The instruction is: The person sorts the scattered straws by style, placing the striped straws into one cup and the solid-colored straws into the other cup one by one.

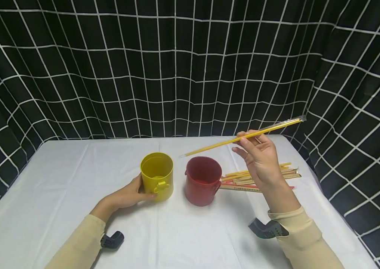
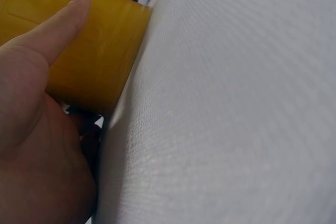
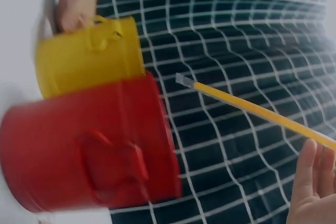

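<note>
My left hand (image 1: pixel 126 196) grips a small yellow bucket (image 1: pixel 167 173) that stands upright on the table, thumb along its near side and the other fingers hidden behind it. In the left wrist view the thumb (image 2: pixel 63 27) lies against the yellow wall. Just right of that bucket stands a red bucket (image 1: pixel 201 192), untouched. Raised above the table, my right hand (image 1: pixel 260 157) pinches a long yellow straw (image 1: pixel 210 146) in a clear wrapper. The straw slants down to the left, and its lower end (image 3: pixel 202 86) hangs above and beyond the buckets' rims.
A loose pile of wrapped straws (image 1: pixel 250 182), yellow, red and some in brown paper, lies right of the red bucket, partly behind my right forearm. White cloth (image 1: pixel 55 186) covers the table. A black curtain with a white grid (image 1: pixel 183 67) encloses the back and sides.
</note>
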The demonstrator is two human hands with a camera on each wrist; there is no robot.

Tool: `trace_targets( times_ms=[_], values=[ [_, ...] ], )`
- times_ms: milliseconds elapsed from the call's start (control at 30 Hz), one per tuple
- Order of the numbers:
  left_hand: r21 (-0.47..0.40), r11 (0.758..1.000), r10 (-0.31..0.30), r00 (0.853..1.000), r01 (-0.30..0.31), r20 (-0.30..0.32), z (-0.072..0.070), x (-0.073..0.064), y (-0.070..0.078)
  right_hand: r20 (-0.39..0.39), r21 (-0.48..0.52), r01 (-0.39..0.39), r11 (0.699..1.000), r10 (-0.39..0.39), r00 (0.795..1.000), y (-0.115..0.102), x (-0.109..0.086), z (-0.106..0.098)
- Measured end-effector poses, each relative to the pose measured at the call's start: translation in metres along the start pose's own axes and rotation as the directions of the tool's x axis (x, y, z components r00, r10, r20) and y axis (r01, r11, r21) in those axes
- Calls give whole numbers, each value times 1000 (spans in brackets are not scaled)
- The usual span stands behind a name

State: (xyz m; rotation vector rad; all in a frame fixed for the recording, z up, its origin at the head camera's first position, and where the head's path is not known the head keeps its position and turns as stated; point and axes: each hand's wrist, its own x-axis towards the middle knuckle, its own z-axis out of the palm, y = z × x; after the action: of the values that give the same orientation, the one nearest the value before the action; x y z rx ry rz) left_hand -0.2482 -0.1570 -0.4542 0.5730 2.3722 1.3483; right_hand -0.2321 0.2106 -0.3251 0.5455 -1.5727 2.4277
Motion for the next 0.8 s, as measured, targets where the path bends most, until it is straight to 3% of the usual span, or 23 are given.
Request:
trace_targets(
  times_ms=[433,533,700,800],
  values=[
    [-20,999,36,999,-36,2,-4,3,-5,152,-215,-50,975,84,985,35,-19,35],
    [-16,999,38,999,-38,-2,-4,2,-5,169,-296,-40,954,93,981,38,-21,38],
    [-15,999,37,999,-37,4,-1,2,-6,179,-468,9,883,85,980,39,-22,39],
    [-15,999,42,999,-42,1,-1,3,-5,166,-513,21,858,75,983,39,-20,44]
  ],
)
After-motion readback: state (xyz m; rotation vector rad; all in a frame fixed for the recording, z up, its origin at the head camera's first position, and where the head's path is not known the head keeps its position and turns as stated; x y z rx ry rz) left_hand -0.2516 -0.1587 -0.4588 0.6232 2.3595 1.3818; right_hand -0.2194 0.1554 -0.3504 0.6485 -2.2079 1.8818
